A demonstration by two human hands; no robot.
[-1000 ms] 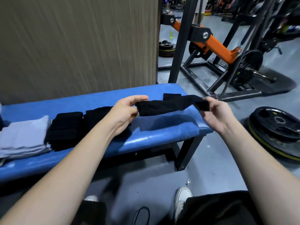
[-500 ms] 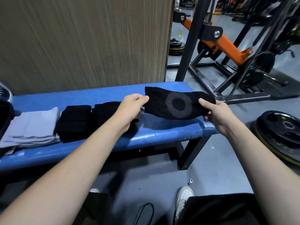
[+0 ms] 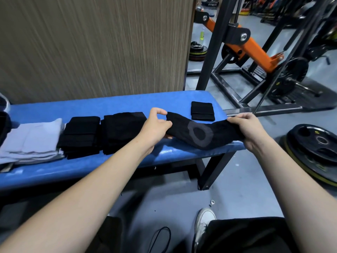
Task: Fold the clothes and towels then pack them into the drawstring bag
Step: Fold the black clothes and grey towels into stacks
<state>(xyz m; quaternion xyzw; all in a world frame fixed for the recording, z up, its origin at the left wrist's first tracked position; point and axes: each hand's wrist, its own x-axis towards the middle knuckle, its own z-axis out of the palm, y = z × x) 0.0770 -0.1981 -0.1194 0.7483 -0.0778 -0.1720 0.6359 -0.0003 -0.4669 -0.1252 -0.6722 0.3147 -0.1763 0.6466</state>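
Both hands stretch a black knit sleeve with a grey ring patch (image 3: 200,134) flat, low over the right end of the blue surface (image 3: 118,106): left hand (image 3: 155,126) pinches one end, right hand (image 3: 245,127) grips the other. Taut probably to square it before folding. Folded black pieces (image 3: 81,136) (image 3: 121,131) and a grey towel (image 3: 31,141) are lined up on the left, likely staged for packing. Small folded black piece (image 3: 202,110) sits just behind the sleeve. Drawstring bag not identifiable.

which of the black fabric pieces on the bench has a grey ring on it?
The black piece with the grey ring, stretched between the left hand and right hand at the bench's right end. The folded black stacks and small black square show plain black.
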